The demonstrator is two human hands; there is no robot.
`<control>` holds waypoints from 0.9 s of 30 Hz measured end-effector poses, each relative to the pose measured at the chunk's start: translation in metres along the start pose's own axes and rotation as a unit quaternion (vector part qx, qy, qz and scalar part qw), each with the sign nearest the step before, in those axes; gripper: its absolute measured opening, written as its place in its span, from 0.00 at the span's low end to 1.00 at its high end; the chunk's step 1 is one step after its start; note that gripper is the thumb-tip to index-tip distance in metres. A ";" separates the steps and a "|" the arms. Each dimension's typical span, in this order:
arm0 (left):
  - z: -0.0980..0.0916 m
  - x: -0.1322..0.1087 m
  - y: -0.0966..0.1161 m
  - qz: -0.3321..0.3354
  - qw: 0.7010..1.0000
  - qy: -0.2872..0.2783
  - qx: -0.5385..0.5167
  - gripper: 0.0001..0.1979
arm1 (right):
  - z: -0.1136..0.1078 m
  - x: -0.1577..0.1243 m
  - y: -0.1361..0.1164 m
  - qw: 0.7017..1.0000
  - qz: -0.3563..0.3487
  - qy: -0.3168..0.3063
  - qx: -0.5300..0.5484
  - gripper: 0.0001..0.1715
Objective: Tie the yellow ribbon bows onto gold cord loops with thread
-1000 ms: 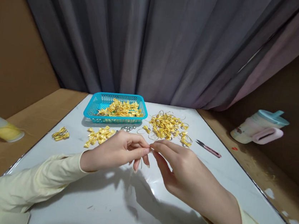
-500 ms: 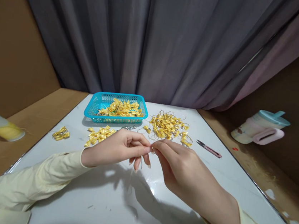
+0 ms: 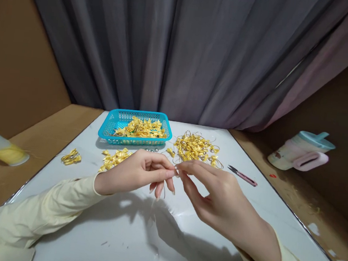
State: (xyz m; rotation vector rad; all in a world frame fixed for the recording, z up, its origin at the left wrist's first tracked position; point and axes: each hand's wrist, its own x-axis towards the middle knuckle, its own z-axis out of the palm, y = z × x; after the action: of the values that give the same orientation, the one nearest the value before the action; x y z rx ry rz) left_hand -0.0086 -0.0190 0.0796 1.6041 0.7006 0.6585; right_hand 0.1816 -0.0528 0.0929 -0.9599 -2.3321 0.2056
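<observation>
My left hand (image 3: 146, 171) is closed in a pinch, thumb against index finger, with the other fingers curled loosely below. A thin cord (image 3: 164, 193) dangles under its fingers. Against the left fingertips, my right hand (image 3: 217, 190) brings its thumb and fingers together. Whatever small piece lies between the fingertips is mostly hidden. Behind the left hand is a group of yellow ribbon bows (image 3: 114, 159). Beyond the right hand lies a pile of yellow bows with thin cord loops and silvery beads (image 3: 192, 146).
A blue basket (image 3: 104, 136) holds more bows, with silvery beads (image 3: 152, 150) near it. Pink-handled thread snips (image 3: 242, 176) lie right; a small yellow bundle (image 3: 71, 157) lies left. A yellow thread cone (image 3: 5, 151) and lidded cup (image 3: 297, 151) flank the white table (image 3: 112, 228).
My right hand's fingers have shifted slightly and opened a wider gap between thumb and index behind the tips. My left hand keeps its pinch almost unmoved.
</observation>
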 end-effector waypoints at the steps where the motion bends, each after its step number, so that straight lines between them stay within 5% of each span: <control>1: 0.000 0.000 0.000 0.005 1.000 0.005 -0.006 0.08 | -0.002 0.001 -0.001 1.000 0.011 0.018 0.015 0.10; 5: -0.001 0.000 -0.001 0.017 0.999 0.021 -0.025 0.09 | -0.010 0.006 0.003 0.991 0.075 0.086 0.073 0.10; 9: 0.000 0.000 -0.001 0.026 0.999 0.032 -0.031 0.10 | -0.011 0.008 0.013 0.969 0.125 0.082 0.199 0.12; 14: -0.001 -0.001 -0.001 0.044 0.997 0.043 -0.040 0.10 | -0.007 0.010 0.019 0.923 0.181 0.074 0.333 0.32; 19: -0.002 -0.003 0.001 0.038 0.996 0.022 -0.078 0.09 | -0.011 0.012 0.015 0.906 0.204 0.000 0.371 0.11; 27: -0.004 -0.006 -0.002 -0.016 0.980 -0.066 -0.187 0.04 | -0.015 0.013 0.005 0.899 0.177 -0.137 0.378 0.13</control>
State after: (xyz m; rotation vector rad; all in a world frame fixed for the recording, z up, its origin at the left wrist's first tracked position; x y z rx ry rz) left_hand -0.0163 -0.0208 0.0775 1.2728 0.4705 0.6120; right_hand 0.1858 -0.0414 0.1097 -0.9581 -1.9857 1.3573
